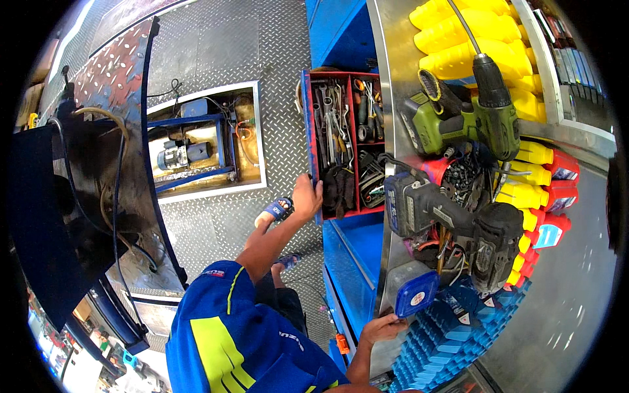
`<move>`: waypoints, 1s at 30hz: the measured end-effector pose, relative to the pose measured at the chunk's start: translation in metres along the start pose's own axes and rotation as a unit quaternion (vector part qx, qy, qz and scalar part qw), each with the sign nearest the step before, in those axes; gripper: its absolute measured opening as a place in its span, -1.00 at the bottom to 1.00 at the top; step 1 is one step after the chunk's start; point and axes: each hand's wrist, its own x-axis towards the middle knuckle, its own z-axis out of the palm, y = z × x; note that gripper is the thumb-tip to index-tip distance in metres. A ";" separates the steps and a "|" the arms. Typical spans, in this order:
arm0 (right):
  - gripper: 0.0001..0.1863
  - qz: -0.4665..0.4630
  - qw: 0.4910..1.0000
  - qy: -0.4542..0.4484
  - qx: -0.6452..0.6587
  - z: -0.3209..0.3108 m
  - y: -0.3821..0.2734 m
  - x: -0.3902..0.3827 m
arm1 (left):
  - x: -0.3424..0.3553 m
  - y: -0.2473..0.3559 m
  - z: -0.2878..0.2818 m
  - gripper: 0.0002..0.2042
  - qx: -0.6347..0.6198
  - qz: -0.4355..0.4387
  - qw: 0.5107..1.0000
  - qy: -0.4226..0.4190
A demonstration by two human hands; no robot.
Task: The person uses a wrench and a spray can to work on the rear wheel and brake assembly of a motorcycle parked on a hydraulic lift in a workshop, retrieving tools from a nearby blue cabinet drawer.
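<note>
A red drawer (317, 211) is pulled out of the blue cabinet, with divided compartments. Wrenches (333, 121) fill its long left section, and a pair of dark gloves (339, 187) lies at its near end. Pliers and screwdrivers (368, 118) lie in the far right section. My left hand (306, 196) is at the drawer's front edge, its fingers curled against it. My right hand (382, 329) rests on the metal bench edge, fingers out, beside a clear plastic box with a blue lid (417, 293).
On the metal bench (395, 245) lie a green cordless drill (458, 118), a black impact wrench (458, 223) and loose small parts. Yellow bottles (472, 33) and blue bottles (452, 327) line its far side. Left, a floor pit (196, 147) holds a motor, near a raised metal platform (118, 85).
</note>
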 end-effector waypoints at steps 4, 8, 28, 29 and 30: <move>-0.34 -0.005 1.000 0.006 0.014 -0.004 -0.012 0.001 | 0.020 0.048 0.006 -0.71 -0.026 0.070 0.996 -0.054; -0.54 -0.060 0.998 0.029 0.014 0.000 -0.008 0.013 | 0.075 0.047 0.065 -0.69 -0.022 -0.027 0.999 -0.018; -0.32 -0.006 1.000 0.004 0.000 -0.002 -0.010 0.006 | 0.118 0.033 0.100 -0.61 0.119 0.019 0.991 -0.063; -0.33 -0.009 1.000 0.004 -0.003 -0.002 -0.008 0.006 | 0.119 0.032 0.101 -0.61 0.117 0.016 0.991 -0.066; -0.33 -0.006 1.000 0.003 0.002 -0.002 -0.010 0.006 | 0.120 0.032 0.101 -0.60 0.115 0.013 0.991 -0.069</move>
